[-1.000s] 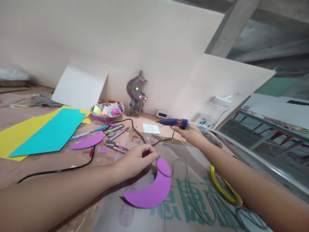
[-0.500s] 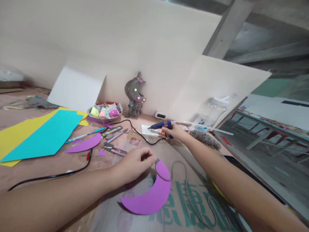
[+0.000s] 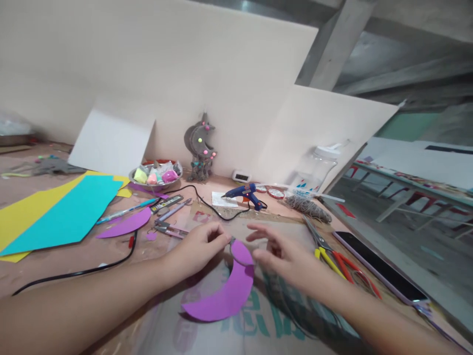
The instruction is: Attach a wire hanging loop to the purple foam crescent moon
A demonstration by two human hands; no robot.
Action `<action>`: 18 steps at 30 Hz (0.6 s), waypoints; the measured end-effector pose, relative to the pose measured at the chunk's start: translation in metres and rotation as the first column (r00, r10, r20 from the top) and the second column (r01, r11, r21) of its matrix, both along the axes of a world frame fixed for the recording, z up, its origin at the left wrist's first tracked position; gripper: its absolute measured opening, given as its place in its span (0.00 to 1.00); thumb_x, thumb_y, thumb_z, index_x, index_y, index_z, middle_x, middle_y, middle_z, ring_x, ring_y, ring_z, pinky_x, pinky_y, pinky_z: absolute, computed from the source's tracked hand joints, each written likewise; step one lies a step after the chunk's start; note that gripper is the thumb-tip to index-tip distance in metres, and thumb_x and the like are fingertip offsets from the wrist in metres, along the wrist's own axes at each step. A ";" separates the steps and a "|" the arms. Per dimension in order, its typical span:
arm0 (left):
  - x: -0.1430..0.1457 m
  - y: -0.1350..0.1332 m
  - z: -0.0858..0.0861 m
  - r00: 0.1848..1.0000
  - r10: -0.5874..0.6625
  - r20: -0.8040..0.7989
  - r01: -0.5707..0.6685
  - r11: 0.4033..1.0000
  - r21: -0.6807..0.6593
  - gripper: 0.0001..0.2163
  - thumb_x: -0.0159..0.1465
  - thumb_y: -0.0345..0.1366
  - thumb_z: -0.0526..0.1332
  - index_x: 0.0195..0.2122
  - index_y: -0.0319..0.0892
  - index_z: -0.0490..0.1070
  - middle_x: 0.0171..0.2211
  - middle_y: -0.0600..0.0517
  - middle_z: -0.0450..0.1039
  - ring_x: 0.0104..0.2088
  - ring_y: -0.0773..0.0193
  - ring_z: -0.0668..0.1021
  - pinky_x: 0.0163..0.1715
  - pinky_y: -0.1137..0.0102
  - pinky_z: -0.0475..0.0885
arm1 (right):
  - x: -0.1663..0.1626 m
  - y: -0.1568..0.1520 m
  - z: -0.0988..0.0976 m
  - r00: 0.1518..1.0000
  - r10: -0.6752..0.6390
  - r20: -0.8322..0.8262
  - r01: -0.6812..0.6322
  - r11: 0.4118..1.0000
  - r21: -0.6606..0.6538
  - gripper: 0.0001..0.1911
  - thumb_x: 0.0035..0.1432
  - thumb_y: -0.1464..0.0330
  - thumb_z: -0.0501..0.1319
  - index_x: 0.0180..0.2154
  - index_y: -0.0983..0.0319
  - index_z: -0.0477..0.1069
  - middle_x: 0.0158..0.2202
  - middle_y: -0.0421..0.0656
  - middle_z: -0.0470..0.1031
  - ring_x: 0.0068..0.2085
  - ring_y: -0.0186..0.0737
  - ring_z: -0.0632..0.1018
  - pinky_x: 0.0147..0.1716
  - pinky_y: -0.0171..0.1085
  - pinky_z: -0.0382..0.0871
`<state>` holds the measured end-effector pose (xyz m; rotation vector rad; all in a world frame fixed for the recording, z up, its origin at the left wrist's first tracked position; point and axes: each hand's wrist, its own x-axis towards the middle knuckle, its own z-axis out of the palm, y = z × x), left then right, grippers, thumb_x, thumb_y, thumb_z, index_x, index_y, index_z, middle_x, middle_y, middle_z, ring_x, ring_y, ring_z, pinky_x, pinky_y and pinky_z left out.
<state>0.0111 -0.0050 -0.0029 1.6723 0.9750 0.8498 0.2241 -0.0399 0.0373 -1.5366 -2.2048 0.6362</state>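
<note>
My left hand pinches the upper tip of a purple paper crescent, just above the plastic-covered table. Grey cord is at that tip and loops across the crescent's upper part. Just right of the crescent, my right hand is held with fingers apart and nothing in them. Behind the hands, a blue hot glue gun stands on the table, its nozzle over a small white sheet.
Scissors and a phone lie at right. A yarn bundle and a clear bottle stand behind. Left are cyan paper, a utility knife and a bowl of clay packets. A decorated grey moon leans on the wall.
My right hand has let go of the glue gun and come back toward the crescent. The left hand keeps its pinch. The view has shifted slightly.
</note>
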 end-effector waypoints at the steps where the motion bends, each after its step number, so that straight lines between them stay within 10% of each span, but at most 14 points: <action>1: 0.000 0.000 0.000 1.000 -0.001 -0.008 0.001 1.000 0.000 0.13 0.62 0.43 0.54 0.24 0.42 0.60 0.19 0.58 0.61 0.20 0.69 0.63 0.20 0.74 0.57 | -0.003 -0.007 -0.002 1.000 0.001 -0.004 -0.002 0.999 -0.044 0.27 0.58 0.58 0.56 0.58 0.55 0.55 0.47 0.43 0.73 0.27 0.32 0.72 0.26 0.33 0.67; 14: 0.000 0.003 -0.003 0.999 -0.001 -0.033 0.001 1.000 -0.006 0.13 0.61 0.44 0.55 0.24 0.41 0.60 0.21 0.57 0.63 0.22 0.70 0.65 0.22 0.75 0.59 | -0.001 -0.013 -0.016 0.985 0.072 -0.157 -0.116 0.949 -0.293 0.05 0.60 0.70 0.54 0.40 0.59 0.60 0.28 0.35 0.66 0.20 0.26 0.66 0.20 0.28 0.61; 18: 0.000 0.000 -0.001 0.999 -0.018 -0.033 0.017 0.999 -0.032 0.13 0.61 0.44 0.54 0.25 0.41 0.60 0.20 0.57 0.64 0.20 0.70 0.65 0.20 0.75 0.58 | 0.006 -0.012 -0.012 0.989 0.111 0.103 -0.119 0.990 0.075 0.13 0.63 0.72 0.47 0.49 0.59 0.61 0.35 0.42 0.70 0.30 0.34 0.72 0.30 0.34 0.66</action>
